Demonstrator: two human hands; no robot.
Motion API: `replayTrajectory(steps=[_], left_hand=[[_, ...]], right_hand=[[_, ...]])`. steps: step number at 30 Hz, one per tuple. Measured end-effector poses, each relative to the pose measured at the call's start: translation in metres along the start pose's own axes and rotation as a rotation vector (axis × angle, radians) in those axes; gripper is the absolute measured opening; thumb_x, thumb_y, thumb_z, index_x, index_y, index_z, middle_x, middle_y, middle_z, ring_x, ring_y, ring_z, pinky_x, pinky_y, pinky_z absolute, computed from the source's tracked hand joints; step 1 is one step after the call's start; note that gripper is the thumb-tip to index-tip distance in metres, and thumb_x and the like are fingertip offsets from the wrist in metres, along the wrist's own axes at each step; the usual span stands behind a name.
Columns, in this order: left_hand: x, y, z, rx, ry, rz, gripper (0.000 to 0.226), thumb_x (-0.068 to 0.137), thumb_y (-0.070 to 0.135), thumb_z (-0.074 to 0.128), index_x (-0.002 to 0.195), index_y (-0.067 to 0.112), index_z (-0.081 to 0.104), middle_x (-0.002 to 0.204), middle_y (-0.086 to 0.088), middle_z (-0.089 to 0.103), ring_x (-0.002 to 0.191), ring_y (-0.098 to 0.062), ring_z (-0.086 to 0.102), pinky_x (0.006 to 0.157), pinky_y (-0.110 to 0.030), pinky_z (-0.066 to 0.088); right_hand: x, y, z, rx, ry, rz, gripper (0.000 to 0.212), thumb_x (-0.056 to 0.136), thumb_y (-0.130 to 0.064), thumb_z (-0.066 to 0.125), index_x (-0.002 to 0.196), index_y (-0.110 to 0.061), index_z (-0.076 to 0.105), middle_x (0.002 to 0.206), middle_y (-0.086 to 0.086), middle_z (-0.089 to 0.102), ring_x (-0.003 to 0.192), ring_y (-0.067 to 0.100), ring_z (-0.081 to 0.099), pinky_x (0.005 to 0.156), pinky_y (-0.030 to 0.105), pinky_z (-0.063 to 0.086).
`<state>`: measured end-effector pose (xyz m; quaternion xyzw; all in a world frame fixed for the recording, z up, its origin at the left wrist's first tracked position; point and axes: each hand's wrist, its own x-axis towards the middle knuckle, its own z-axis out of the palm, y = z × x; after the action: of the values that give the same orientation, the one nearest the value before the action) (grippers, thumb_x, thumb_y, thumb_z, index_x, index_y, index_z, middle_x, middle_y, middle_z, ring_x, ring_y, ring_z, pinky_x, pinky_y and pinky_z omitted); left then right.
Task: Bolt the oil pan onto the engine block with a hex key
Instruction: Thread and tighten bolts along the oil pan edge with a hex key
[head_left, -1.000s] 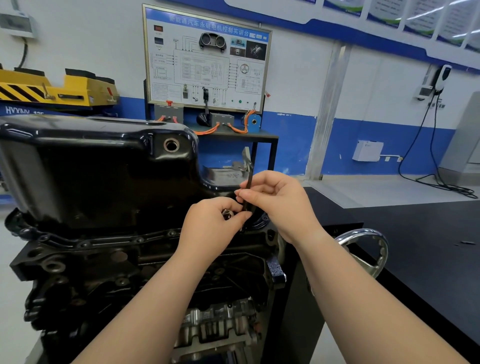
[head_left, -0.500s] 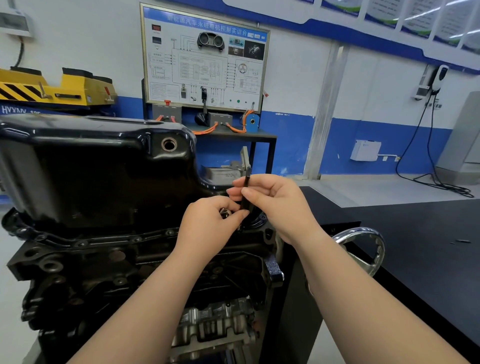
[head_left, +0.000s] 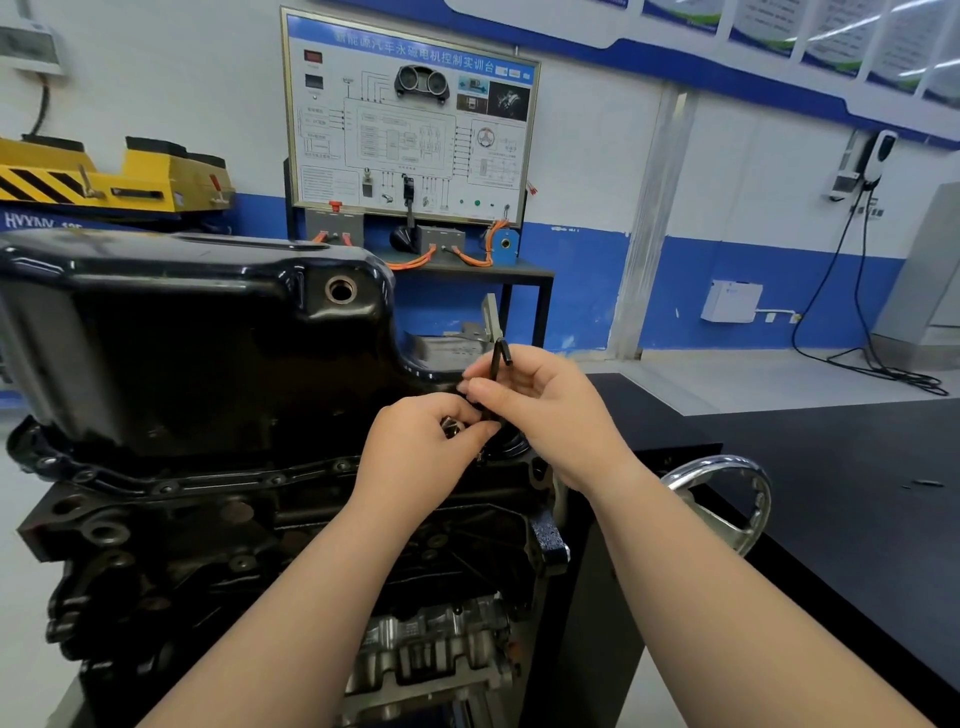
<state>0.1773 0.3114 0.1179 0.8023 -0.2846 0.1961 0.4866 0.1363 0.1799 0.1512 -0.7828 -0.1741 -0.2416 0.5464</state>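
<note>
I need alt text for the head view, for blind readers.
The right hand pinches a black hex key, roughly upright, at the edge of the oil pan, while the left hand pinches a silver bolt beside it. The oil pan sits on the engine block; a chrome handwheel is at right.

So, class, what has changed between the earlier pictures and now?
The right hand has twisted the hex key slightly; its bent top end now points right. Nothing was taken or released. The left hand still pinches the bolt; oil pan and engine block unmoved.
</note>
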Motion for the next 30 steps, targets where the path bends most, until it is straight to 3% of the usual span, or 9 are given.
replayTrajectory(steps=[2, 4, 9, 15, 17, 21, 24, 28, 30], left_hand=[[0.0, -0.0002, 0.0002, 0.007, 0.006, 0.004, 0.022, 0.076, 0.037, 0.072, 0.061, 0.045, 0.058, 0.064, 0.018, 0.065, 0.066, 0.0, 0.059, 0.058, -0.017, 0.042], [-0.0001, -0.0007, 0.0003, 0.013, 0.011, 0.009, 0.023, 0.076, 0.036, 0.072, 0.061, 0.045, 0.057, 0.068, 0.016, 0.065, 0.069, -0.001, 0.06, 0.06, -0.014, 0.043], [-0.0008, -0.0006, -0.0001, 0.004, 0.003, 0.003, 0.024, 0.076, 0.035, 0.073, 0.062, 0.046, 0.057, 0.063, 0.024, 0.059, 0.069, 0.012, 0.055, 0.059, -0.011, 0.035], [-0.0002, -0.0006, -0.0003, -0.002, 0.001, -0.006, 0.024, 0.076, 0.036, 0.073, 0.062, 0.047, 0.057, 0.06, 0.029, 0.06, 0.073, 0.014, 0.054, 0.058, -0.009, 0.035], [-0.0002, -0.0001, -0.0004, 0.008, -0.001, -0.003, 0.024, 0.075, 0.036, 0.073, 0.061, 0.047, 0.056, 0.059, 0.033, 0.058, 0.068, 0.015, 0.053, 0.055, -0.009, 0.032], [-0.0005, 0.0001, 0.0, 0.002, 0.009, 0.007, 0.024, 0.075, 0.036, 0.073, 0.06, 0.046, 0.057, 0.058, 0.022, 0.059, 0.064, 0.008, 0.055, 0.058, -0.013, 0.035], [-0.0005, 0.0001, 0.0001, 0.0, 0.006, 0.011, 0.023, 0.076, 0.035, 0.073, 0.06, 0.044, 0.058, 0.058, 0.021, 0.059, 0.061, 0.005, 0.055, 0.057, -0.014, 0.035], [-0.0001, -0.0005, 0.0002, 0.002, 0.007, 0.005, 0.026, 0.076, 0.035, 0.073, 0.059, 0.046, 0.056, 0.06, 0.023, 0.061, 0.065, 0.006, 0.056, 0.056, -0.009, 0.035], [-0.0003, -0.0002, -0.0001, 0.002, 0.009, 0.005, 0.029, 0.076, 0.034, 0.074, 0.058, 0.047, 0.054, 0.056, 0.029, 0.059, 0.064, 0.011, 0.054, 0.053, -0.007, 0.037]], right_hand=[[-0.002, -0.0004, -0.0051, 0.067, -0.074, 0.004, 0.027, 0.091, 0.0, 0.054, 0.102, -0.021, 0.066, 0.102, -0.003, 0.072, 0.103, 0.012, 0.066, 0.093, 0.029, 0.051], [-0.0025, -0.0003, -0.0085, 0.104, -0.103, 0.019, 0.033, 0.092, 0.004, 0.049, 0.108, -0.02, 0.064, 0.108, 0.0, 0.071, 0.109, 0.015, 0.064, 0.097, 0.031, 0.049], [-0.002, 0.0027, -0.0072, 0.073, -0.053, 0.034, 0.03, 0.091, 0.002, 0.052, 0.098, -0.024, 0.068, 0.094, 0.0, 0.075, 0.097, 0.016, 0.069, 0.09, 0.031, 0.053], [-0.0002, 0.0058, -0.003, 0.04, 0.066, 0.01, 0.025, 0.083, -0.005, 0.068, 0.079, -0.03, 0.07, 0.079, 0.001, 0.074, 0.081, 0.017, 0.07, 0.079, 0.029, 0.055], [0.0017, 0.0059, -0.0018, -0.001, 0.08, 0.011, 0.016, 0.079, -0.007, 0.072, 0.079, -0.023, 0.068, 0.071, -0.005, 0.07, 0.072, 0.01, 0.068, 0.072, 0.023, 0.054], [0.0028, 0.0039, -0.0003, -0.047, 0.073, -0.003, 0.01, 0.079, -0.007, 0.073, 0.081, -0.011, 0.064, 0.063, -0.012, 0.067, 0.065, 0.0, 0.065, 0.066, 0.015, 0.052], [-0.0002, 0.0011, -0.0006, -0.054, 0.029, 0.0, 0.009, 0.083, -0.008, 0.068, 0.085, -0.016, 0.066, 0.071, -0.013, 0.069, 0.072, 0.0, 0.065, 0.071, 0.015, 0.052], [-0.0047, -0.0016, -0.007, -0.009, -0.081, 0.019, 0.024, 0.092, -0.002, 0.054, 0.103, -0.02, 0.065, 0.102, -0.002, 0.072, 0.102, 0.01, 0.066, 0.093, 0.029, 0.051], [-0.0054, -0.0011, -0.0074, -0.018, -0.08, 0.031, 0.027, 0.093, 0.0, 0.052, 0.103, -0.02, 0.066, 0.101, 0.0, 0.073, 0.101, 0.012, 0.067, 0.094, 0.031, 0.051]])
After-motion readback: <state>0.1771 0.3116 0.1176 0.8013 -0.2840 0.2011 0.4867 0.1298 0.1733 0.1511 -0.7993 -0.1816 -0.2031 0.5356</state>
